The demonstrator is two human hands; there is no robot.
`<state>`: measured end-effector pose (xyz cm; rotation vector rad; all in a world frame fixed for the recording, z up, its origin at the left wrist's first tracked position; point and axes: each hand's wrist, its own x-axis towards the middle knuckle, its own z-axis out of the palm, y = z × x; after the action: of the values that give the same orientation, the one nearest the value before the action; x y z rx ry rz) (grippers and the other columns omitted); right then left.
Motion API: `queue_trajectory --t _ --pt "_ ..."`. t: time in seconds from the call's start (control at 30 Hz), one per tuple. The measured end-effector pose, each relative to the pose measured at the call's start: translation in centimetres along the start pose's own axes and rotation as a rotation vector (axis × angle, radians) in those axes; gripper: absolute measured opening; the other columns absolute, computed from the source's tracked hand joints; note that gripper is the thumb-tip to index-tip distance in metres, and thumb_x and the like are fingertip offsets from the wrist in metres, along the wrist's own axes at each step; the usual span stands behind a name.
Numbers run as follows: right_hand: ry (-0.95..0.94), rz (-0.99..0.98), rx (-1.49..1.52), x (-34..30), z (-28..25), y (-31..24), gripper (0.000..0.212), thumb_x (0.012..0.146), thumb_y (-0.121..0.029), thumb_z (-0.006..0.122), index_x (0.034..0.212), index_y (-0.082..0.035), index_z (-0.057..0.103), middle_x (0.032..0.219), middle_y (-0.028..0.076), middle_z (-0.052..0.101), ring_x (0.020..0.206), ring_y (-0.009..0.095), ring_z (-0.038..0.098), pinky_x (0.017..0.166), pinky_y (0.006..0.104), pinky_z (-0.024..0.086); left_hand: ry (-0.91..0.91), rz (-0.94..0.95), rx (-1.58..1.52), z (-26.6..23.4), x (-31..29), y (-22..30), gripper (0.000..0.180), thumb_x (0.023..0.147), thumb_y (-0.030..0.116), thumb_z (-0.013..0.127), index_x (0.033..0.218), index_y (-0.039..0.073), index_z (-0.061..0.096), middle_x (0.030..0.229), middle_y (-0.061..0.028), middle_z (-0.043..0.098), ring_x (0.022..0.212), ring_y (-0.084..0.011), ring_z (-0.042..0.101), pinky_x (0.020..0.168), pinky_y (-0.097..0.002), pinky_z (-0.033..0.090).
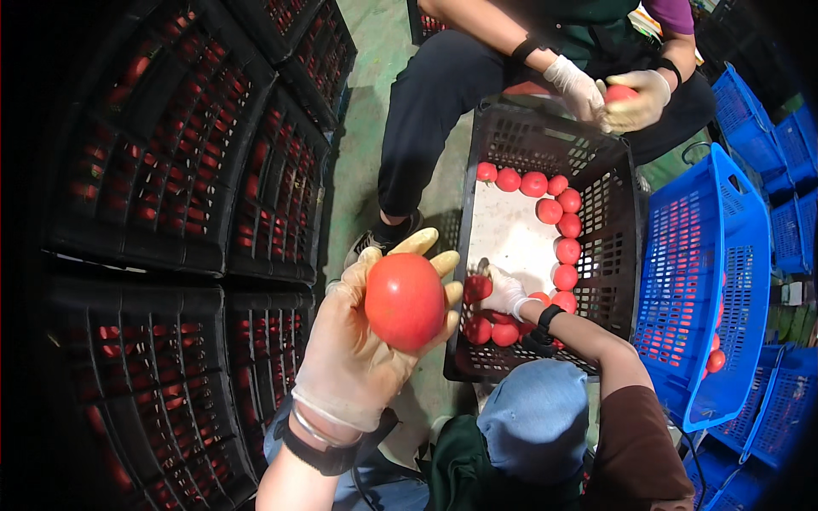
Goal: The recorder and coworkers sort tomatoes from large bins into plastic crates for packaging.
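In my gloved left hand (351, 362), raised close to the camera, rests a large pinkish-red tomato (404, 301), with the fingers curled around its far side. My gloved right hand (504, 292) reaches into a black plastic crate (552, 129) and grips a shaded tomato (477, 288) near the crate's left wall. Just below that hand, several tomatoes (504, 334) sit along the near end. Others (568, 225) line the far and right sides of the crate's pale lining (511, 226). My right forearm hides part of the near row.
Across the crate, another person's gloved hands (639, 106) hold a tomato (620, 93). Stacked black crates (226, 187) with red produce fill the left side. A blue crate (740, 255) holding tomatoes leans at the right, with more blue crates (748, 115) behind.
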<state>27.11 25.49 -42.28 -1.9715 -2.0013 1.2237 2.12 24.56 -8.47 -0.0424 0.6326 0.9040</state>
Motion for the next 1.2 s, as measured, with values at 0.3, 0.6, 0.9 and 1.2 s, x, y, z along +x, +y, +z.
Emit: queue_trajectory --t 0.3,0.6,0.9,1.2 --pt "-0.298 0.258 1.752 -5.0 -9.6 -4.5 0.053 0.091 -0.041 0.061 0.125 -0.001 0.054 0.112 0.015 0.064 0.076 0.025 0.063 0.068 0.0392 0.053 -0.161 0.183 -0.049 0.4 1.1 -0.6 0.043 0.102 0.024 0.043 0.137 -0.001 0.044 0.131 -0.0283 0.050 0.117 -0.0398 0.055 0.100 -0.0511 0.050" --pt "-0.293 -0.254 2.369 -16.6 -20.2 -16.4 0.063 0.085 -0.048 0.067 0.129 -0.007 0.052 0.102 0.012 0.063 0.094 0.026 0.059 0.081 0.0386 0.053 -0.195 0.455 0.417 2.9 5.1 -5.8 0.045 0.100 0.020 0.055 0.142 0.009 0.046 0.134 -0.0108 0.054 0.120 -0.0265 0.056 0.096 -0.0496 0.051" --pt "0.621 -0.745 1.169 -21.4 -15.8 -19.2 0.109 0.068 0.000 0.086 0.146 -0.019 0.012 0.142 0.013 0.039 0.127 0.022 0.049 0.105 0.0414 0.047 -0.251 1.090 0.998 3.3 5.0 -8.9 0.050 0.103 0.031 0.050 0.139 -0.003 0.048 0.138 -0.0131 0.055 0.122 -0.0178 0.054 0.105 -0.0304 0.041" --pt "0.773 -0.559 1.088 -26.7 -17.6 -19.3 0.084 0.068 -0.008 0.088 0.134 -0.010 0.036 0.133 0.010 0.049 0.124 0.020 0.051 0.106 0.0397 0.045 -0.334 0.786 0.978 5.1 4.0 -7.0 0.065 0.105 0.052 0.026 0.138 0.002 0.051 0.134 -0.0145 0.059 0.120 -0.0218 0.057 0.105 -0.0352 0.038"
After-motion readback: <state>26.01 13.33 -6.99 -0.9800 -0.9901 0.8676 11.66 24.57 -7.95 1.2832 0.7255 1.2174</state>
